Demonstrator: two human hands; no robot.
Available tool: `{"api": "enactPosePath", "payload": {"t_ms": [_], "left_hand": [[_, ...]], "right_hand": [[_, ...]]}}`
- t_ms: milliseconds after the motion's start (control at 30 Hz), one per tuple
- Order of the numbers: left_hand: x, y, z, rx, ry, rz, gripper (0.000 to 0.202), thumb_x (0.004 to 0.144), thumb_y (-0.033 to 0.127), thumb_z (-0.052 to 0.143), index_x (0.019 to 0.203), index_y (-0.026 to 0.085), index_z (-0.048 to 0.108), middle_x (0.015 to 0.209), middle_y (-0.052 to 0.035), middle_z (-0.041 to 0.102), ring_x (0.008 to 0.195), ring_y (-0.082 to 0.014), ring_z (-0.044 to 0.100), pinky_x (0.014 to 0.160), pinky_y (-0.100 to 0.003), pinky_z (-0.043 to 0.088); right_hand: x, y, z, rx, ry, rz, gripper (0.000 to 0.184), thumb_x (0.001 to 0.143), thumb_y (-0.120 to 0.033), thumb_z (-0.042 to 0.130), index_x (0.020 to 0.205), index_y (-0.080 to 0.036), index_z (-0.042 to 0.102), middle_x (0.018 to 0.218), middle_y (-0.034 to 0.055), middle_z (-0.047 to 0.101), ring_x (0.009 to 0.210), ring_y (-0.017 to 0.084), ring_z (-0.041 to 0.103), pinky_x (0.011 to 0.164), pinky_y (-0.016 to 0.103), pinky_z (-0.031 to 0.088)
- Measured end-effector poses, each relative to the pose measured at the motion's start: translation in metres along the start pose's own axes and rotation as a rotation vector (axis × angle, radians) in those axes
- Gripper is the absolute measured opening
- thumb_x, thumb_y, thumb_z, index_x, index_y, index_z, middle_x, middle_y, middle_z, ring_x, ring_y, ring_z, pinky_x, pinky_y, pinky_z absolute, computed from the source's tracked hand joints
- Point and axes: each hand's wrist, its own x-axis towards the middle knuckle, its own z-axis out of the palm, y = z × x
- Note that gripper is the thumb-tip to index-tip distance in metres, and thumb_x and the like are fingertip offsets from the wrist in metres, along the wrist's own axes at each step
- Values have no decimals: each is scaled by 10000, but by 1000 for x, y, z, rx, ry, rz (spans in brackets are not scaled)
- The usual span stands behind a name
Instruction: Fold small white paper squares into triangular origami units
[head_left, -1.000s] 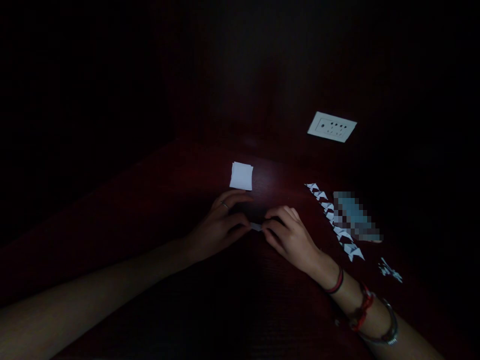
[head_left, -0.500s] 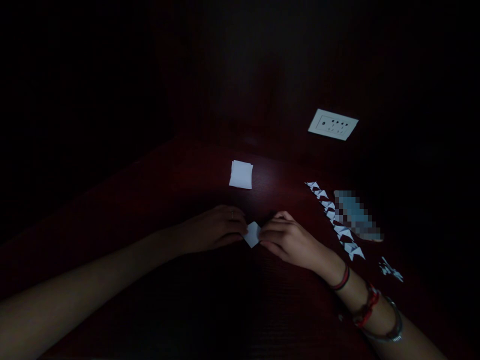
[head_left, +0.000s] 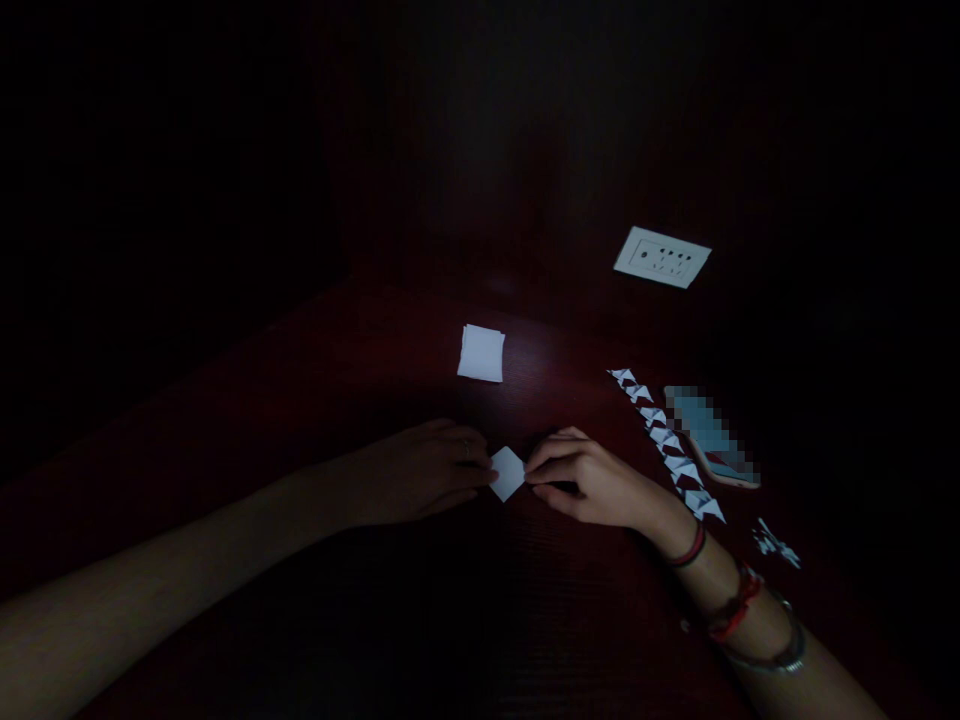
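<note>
A small white paper piece (head_left: 508, 473), folded into a diamond shape, is held just above the dark red table (head_left: 360, 360). My left hand (head_left: 431, 470) pinches its left corner, fingers closed. My right hand (head_left: 589, 480) pinches its right corner with thumb and forefinger. A ring shows on the left hand, and bracelets circle the right wrist. A small stack of white square papers (head_left: 481, 353) lies on the table beyond the hands.
To the right, a row of several folded white paper triangles (head_left: 667, 440) runs diagonally, with a phone (head_left: 712, 440) beside it. A few more folded pieces (head_left: 776, 545) lie further right. A white socket plate (head_left: 661, 257) sits at the back right. The room is very dark.
The hands lifted and drew slightly apart. The paper between them, nearly hidden a second ago, now shows as an unfolded diamond held by two corners.
</note>
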Motion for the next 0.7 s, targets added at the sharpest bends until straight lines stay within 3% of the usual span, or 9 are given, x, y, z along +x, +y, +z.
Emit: {"api": "enactPosePath", "payload": {"t_ms": [167,367,700], "left_hand": [[0,-4,5,55,-32,18,275,842,211,474,1106,270,519,1141,13,546,1097,-181,429,915,-318,309],[0,-10,14,61,-2,-79,383,849,255,471,1227,257,410,1205,15,508,1139,-195,389,920,-336,321],[4,-11,10,7,42,-51,271,832,227,497,1102,232,521,1124,-22,551,1115,-193,412,929,-354,324]], "right_hand": [[0,5,6,-50,48,43,207,782,-162,522,962,-180,622,969,35,608,927,155,527,852,343,371],[2,12,13,-113,77,76,250,812,-248,508,1036,-171,587,1067,58,556,997,171,483,866,355,374],[10,17,18,-86,124,34,183,846,-242,460,929,-173,608,1003,43,569,974,150,484,865,322,363]]}}
